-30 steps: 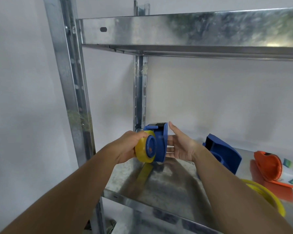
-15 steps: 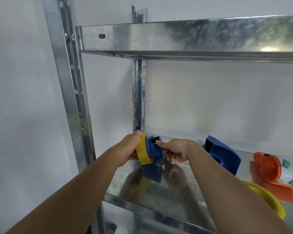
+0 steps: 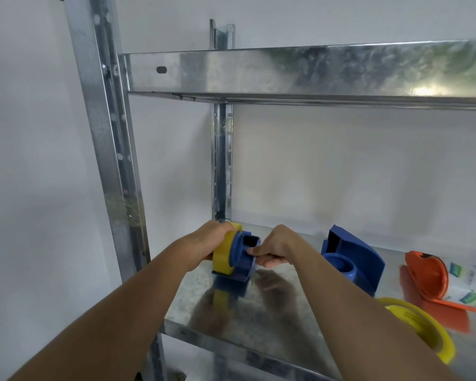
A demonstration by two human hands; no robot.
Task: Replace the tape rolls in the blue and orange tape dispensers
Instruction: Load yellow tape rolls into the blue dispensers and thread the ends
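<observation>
Resting on its side at the right end of the metal shelf (image 3: 259, 320), the orange tape dispenser (image 3: 426, 279) carried a white roll (image 3: 463, 281) with green-and-blue label patches; the printing on that label was too small and blurred to read, and no other writing showed anywhere.

The left hand (image 3: 206, 243) was closed over the top and outer side of a yellow tape roll (image 3: 223, 259), fingers curled around its rim. The roll sat upright on the round hub of a blue dispenser half (image 3: 243, 259), which stood at the left end of the shelf, just in front of the rear upright post (image 3: 221, 160). The right hand (image 3: 275, 248) was drawn together in a pinch, thumb and fingertips meeting at the right edge of that blue half, near its dark inner slot. Whether something thin lay between the fingertips could not be told.

Both forearms reached up and forward from the lower edge of the view, bare, converging on the blue piece, wrists nearly level with each other.

A second blue dispenser half (image 3: 352, 259) lay just right of the right wrist, its empty hub facing the viewer. Nearer the shelf's front edge, beside the right forearm, a loose yellow tape roll (image 3: 423, 328) lay tilted. An upper shelf (image 3: 313, 70) spanned above.
</observation>
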